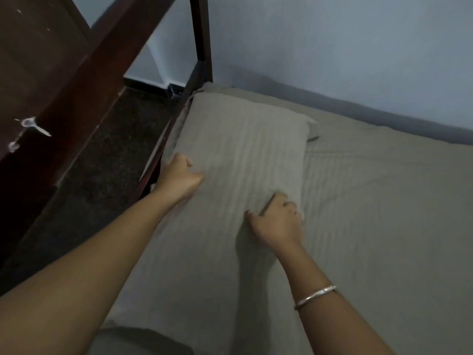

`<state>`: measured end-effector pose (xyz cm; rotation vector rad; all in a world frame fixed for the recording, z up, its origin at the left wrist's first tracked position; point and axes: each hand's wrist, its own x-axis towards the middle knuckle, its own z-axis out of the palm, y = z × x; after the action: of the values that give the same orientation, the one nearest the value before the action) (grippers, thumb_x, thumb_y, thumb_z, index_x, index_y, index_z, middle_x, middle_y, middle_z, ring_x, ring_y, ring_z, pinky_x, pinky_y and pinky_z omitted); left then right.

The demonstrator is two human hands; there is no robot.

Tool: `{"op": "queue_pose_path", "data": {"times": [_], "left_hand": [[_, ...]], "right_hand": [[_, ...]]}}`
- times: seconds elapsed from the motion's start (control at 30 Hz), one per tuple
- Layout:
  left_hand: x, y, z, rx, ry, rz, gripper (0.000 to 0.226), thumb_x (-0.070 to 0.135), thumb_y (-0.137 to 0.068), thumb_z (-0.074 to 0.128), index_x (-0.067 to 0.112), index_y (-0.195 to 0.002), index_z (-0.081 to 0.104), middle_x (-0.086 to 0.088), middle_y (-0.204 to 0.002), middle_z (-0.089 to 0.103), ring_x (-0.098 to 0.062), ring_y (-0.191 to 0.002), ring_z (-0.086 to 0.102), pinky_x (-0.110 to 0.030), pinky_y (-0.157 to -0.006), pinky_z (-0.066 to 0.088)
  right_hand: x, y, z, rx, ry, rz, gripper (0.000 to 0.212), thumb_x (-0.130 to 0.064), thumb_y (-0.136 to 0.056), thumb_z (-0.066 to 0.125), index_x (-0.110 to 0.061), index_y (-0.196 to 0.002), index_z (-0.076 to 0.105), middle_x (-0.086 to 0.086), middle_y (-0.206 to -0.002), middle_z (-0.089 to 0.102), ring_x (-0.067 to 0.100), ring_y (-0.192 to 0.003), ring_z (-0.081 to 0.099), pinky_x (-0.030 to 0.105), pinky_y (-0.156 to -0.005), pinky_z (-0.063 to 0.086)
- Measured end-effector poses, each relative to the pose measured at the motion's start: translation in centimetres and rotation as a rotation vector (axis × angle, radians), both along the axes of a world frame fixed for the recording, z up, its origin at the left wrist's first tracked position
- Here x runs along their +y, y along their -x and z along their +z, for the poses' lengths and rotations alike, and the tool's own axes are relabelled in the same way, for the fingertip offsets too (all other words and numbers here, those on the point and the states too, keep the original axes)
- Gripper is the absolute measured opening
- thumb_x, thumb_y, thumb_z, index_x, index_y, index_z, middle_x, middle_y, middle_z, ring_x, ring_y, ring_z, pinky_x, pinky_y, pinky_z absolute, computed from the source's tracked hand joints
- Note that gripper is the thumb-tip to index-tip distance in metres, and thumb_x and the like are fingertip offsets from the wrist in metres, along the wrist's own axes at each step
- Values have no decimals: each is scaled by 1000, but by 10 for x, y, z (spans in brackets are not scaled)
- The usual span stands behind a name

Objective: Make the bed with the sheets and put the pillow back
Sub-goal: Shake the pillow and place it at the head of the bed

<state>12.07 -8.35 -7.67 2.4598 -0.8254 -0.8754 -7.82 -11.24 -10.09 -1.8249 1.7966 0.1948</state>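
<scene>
A grey-beige striped pillow (245,144) lies flat at the head end of the bed, close to the dark wooden frame. The matching sheet (371,213) covers the mattress, smooth with faint fold lines. My left hand (179,175) grips the pillow's near left edge, fingers curled into the fabric. My right hand (277,221) holds the pillow's near right corner, thumb out and fingers bent over the cloth. A silver bangle sits on my right wrist.
The dark wooden bed frame (163,147) and its upright post (202,34) border the bed at the left. A dark wooden door (38,73) with a metal handle stands further left over a dark floor. A pale blue wall (332,47) runs along the bed's far side.
</scene>
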Motion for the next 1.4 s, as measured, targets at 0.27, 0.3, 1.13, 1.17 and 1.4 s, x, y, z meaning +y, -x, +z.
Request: {"op": "queue_pose_path", "data": {"times": [0.27, 0.3, 1.13, 1.17, 1.4], "left_hand": [[-86, 2, -74, -354, 139, -453, 52, 31, -93, 47, 29, -143, 33, 0, -154, 24, -28, -141, 21, -49, -114, 18], [-101, 4, -79, -395, 118, -489, 52, 33, -94, 42, 32, -145, 29, 4, -157, 16, -27, -144, 12, -52, -114, 10], [-95, -32, -114, -550, -8, -406, 76, 74, -78, 12, 44, -147, 1, 2, -160, -2, -34, -145, 2, -65, -111, 4], [-92, -22, -108, -594, 15, -442, 78, 74, -78, 13, 42, -148, 3, 1, -160, -1, -35, -145, 1, -66, -109, 1], [-22, 14, -114, -711, 120, -803, 66, 68, -85, 22, 44, -146, 18, 3, -159, 12, -36, -143, 15, -71, -103, 16]], "right_hand": [[-96, -70, -39, -67, 253, 275, 62, -51, -94, 38, -25, -147, 19, 6, -157, 12, 32, -144, 5, 62, -109, 16], [-111, -76, -45, -73, 263, 312, 59, -49, -96, 34, -27, -148, 17, 2, -158, 9, 31, -145, 1, 64, -109, 11], [-132, -15, -95, -186, 178, -10, 80, -74, -82, 35, -44, -148, 0, 6, -159, -9, 43, -142, 7, 64, -110, 9], [-125, -18, -90, -171, 200, 17, 80, -72, -83, 35, -42, -148, -1, 8, -159, -10, 43, -143, 2, 64, -109, 7], [-66, 2, -99, -173, 219, 184, 73, -77, -79, 33, -59, -140, -5, -10, -157, -16, 43, -143, -3, 65, -109, 13]]}}
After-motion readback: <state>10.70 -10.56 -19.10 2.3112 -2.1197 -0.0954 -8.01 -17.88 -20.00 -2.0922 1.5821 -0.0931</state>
